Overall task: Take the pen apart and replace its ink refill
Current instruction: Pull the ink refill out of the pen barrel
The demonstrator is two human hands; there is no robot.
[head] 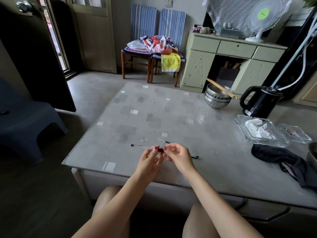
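Over the near edge of the grey table [171,117] I hold a clear pen [139,146] level, its black end cap pointing left. My left hand [148,162] pinches the barrel near its dark grip section. My right hand [178,158] pinches that same dark grip from the right. A thin refill [164,141] lies on the table just beyond my hands. A black piece, perhaps the pen's cap [195,156], lies on the table to the right, partly hidden behind my right hand.
A glass dish [260,133] with crumpled tissue and a dark cloth [281,160] sit at the right. A black kettle [260,102] and stacked steel bowls [217,97] with chopsticks stand at the back right. A dark plastic stool [25,117] is on the left.
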